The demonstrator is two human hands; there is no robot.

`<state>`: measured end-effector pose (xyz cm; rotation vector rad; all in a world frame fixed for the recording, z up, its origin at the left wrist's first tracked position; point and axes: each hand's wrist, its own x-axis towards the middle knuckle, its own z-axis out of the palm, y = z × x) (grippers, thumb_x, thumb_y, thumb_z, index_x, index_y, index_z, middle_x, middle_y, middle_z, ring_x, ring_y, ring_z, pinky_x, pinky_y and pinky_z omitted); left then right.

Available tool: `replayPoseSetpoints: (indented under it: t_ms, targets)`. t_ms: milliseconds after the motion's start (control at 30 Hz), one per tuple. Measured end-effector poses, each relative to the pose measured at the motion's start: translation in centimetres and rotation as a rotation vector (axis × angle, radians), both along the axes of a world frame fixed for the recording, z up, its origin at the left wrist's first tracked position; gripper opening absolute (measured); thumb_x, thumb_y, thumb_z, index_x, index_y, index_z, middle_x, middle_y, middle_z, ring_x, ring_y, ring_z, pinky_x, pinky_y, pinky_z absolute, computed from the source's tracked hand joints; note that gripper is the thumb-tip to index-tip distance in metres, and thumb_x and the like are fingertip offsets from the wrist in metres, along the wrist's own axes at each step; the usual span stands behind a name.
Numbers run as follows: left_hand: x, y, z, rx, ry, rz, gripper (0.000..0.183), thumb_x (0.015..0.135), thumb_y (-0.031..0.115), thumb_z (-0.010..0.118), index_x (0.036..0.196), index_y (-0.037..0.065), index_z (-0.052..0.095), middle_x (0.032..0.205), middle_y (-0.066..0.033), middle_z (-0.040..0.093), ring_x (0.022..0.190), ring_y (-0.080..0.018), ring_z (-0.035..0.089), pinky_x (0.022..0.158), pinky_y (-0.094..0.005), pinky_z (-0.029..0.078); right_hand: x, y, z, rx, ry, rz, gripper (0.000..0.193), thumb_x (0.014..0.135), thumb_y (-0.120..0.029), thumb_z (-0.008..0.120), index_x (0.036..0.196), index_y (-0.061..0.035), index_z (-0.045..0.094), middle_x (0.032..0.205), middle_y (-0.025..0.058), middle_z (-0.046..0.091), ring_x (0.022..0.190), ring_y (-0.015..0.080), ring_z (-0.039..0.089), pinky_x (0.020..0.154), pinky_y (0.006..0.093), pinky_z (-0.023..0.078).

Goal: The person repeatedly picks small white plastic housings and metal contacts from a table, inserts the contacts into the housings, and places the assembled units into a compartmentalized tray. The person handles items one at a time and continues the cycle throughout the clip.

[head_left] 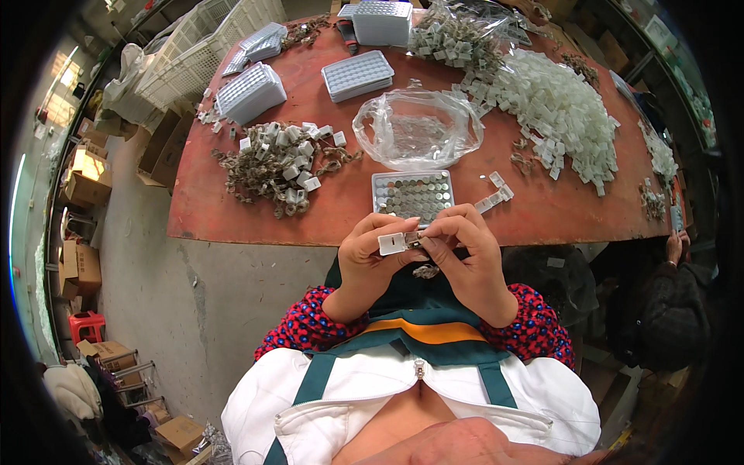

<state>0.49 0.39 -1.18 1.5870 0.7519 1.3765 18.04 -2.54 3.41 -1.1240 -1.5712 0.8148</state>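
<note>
White plastic piece [391,244] was held up at the near edge of the red surface [542,221]; I logged the head view left to right. Far left, I had a red stool [87,326] on the floor, cardboard boxes [80,268] near it, pale crates [203,54] farther back. On the surface's left, a stack of pale trays [252,93]; nearer, a tangled heap of white-capped parts with brown cords [271,167]. Left hand [368,260]: fingers curled in, thumb and fingertips pinching the white body of the piece. Just beyond, a tray of round silvery discs [412,194] lay flat, a crumpled clear plastic bag [418,132] behind it. Small brownish cord bundle [425,272] hung just below the piece; I couldn't tell whether it was attached. Right hand [473,260]: nearly closed, thumb and forefinger pinched at the piece's darker, metallic-looking end, exact contact hidden by fingers. Right of that I noted a short line of white blocks [496,195], then a big heap of translucent white pieces [566,116]. Far right, another person's hand [676,246] was by the surface's edge; I couldn't tell what it held.
</note>
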Motion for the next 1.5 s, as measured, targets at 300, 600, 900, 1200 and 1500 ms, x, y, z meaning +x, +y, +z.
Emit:
replayPoseSetpoints:
  t_ms: [300,600,900,1200,1500]
  targets:
    - [0.0,0.2,-0.1,-0.032,-0.059,-0.033,0.040,0.077,0.008,0.086,0.114,0.002,0.073,0.105,-0.0080,0.067,0.093,-0.0137,0.066,0.079,-0.0244,0.054,-0.4,0.2,-0.1,-0.123,0.176,0.036,0.009,0.094,-0.004,0.069,0.101,0.0016,0.069,0.100,0.0061,0.060,0.080,0.0103,0.062,0.068,0.0233,0.050]
    - [0.0,-0.1,-0.3,-0.306,-0.339,-0.190,0.037,0.084,-0.002,0.078,0.119,-0.005,0.066,0.106,-0.0061,0.067,0.094,-0.0122,0.067,0.083,-0.0246,0.057,1.4,1.1,1.0,0.105,-0.137,0.208,0.015,0.091,-0.004,0.070,0.106,0.0001,0.070,0.098,0.0104,0.067,0.083,0.0201,0.067,0.070,0.0297,0.054]
    - [-0.3,-0.4,0.5,-0.511,-0.338,-0.139,0.038,0.091,0.004,0.074,0.126,-0.003,0.063,0.104,-0.0045,0.071,0.092,-0.0091,0.066,0.081,-0.0235,0.055,0.4,0.5,-0.4,-0.375,0.436,0.262,0.035,0.097,-0.007,0.065,0.126,0.0002,0.049,0.111,0.0078,0.063,0.106,0.0128,0.063,0.095,0.0290,0.052]
    - [-1.2,-0.3,1.1,-0.485,-0.359,-0.142,0.039,0.084,0.000,0.078,0.121,-0.001,0.067,0.108,-0.0071,0.070,0.096,-0.0127,0.067,0.089,-0.0276,0.054,-0.4,0.7,-2.0,-0.630,0.731,0.470,0.019,0.101,-0.013,0.062,0.115,-0.0011,0.056,0.102,0.0036,0.065,0.095,0.0085,0.064,0.084,0.0245,0.052]
    - [-1.4,-0.2,1.0,-0.479,-0.409,-0.214,0.038,0.087,0.001,0.077,0.123,-0.002,0.065,0.108,-0.0068,0.071,0.098,-0.0127,0.067,0.090,-0.0276,0.054,-0.5,0.0,-0.7,-0.351,0.315,0.246,0.016,0.102,-0.014,0.058,0.108,0.0007,0.060,0.091,0.0056,0.068,0.082,0.0117,0.066,0.072,0.0278,0.053]
